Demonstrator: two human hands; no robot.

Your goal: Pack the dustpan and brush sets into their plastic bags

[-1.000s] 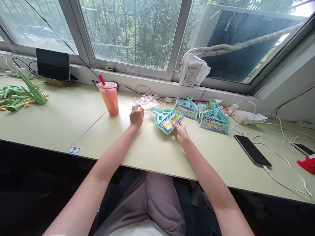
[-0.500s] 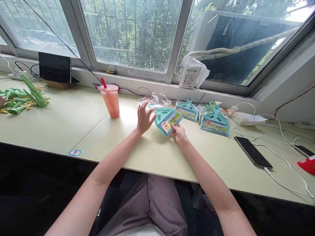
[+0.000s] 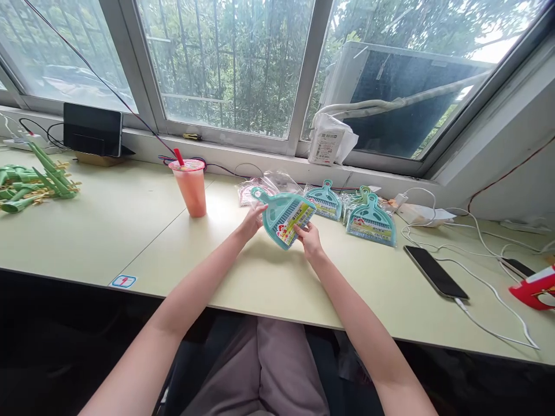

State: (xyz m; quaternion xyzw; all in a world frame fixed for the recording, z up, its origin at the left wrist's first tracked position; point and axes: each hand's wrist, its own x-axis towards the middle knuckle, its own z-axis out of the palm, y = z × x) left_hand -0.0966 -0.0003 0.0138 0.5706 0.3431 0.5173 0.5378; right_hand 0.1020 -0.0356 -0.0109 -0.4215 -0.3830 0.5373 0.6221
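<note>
A teal dustpan and brush set point(image 3: 284, 215) with a printed label is tilted in front of me, just over the table. My right hand point(image 3: 309, 238) pinches its lower right edge, thumb on the label. At its left side, below the handle, my left hand point(image 3: 254, 222) is closed on the rim, its fingers partly hidden behind it. Behind lies a pink set point(image 3: 255, 190) in clear wrapping. To the right are another teal set point(image 3: 325, 201), a green one point(image 3: 361, 196) partly covered, and a bagged teal set point(image 3: 371, 224).
A cup of orange drink point(image 3: 191, 188) with a red straw stands left of my hands. Green plastic parts point(image 3: 39, 182) are heaped at far left, near a tablet point(image 3: 92, 129). A phone point(image 3: 436, 271) and white cables point(image 3: 494, 286) lie on the right.
My left hand has gone from spread fingers beside the handle to gripping the dustpan's left side. The handle, covered before, now shows. My right hand keeps its hold.
</note>
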